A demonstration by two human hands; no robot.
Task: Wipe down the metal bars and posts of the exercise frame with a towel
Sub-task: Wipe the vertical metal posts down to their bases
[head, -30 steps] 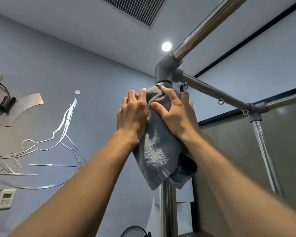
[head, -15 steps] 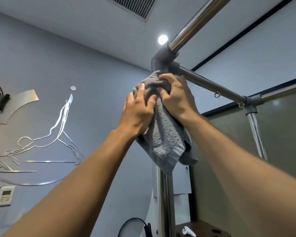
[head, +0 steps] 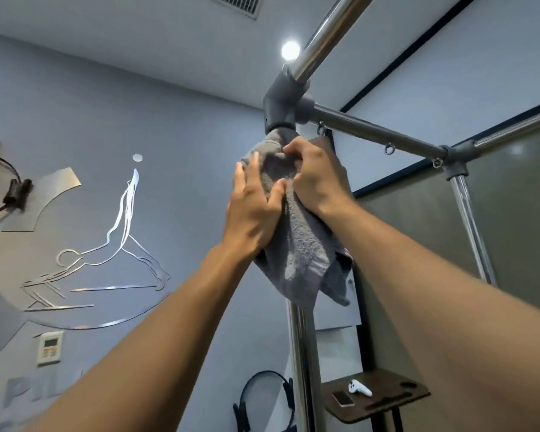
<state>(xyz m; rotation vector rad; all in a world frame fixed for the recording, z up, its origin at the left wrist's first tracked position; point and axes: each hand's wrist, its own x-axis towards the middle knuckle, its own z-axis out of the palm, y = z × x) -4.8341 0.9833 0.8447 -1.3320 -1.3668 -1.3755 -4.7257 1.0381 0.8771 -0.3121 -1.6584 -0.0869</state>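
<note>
Just under the grey corner joint (head: 282,104) of the exercise frame, the upright post (head: 303,353) is wrapped by the grey towel (head: 303,251), loose end hanging down along the post. Right hand (head: 317,179) clenches bunched towel at the top; left hand (head: 253,210) presses the towel's side, fingers straight, thumb on the cloth

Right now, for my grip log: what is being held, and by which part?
The grey towel, at its upper end bunched on the post: the right hand pinches it there; the left hand presses on it with straight fingers.
</note>
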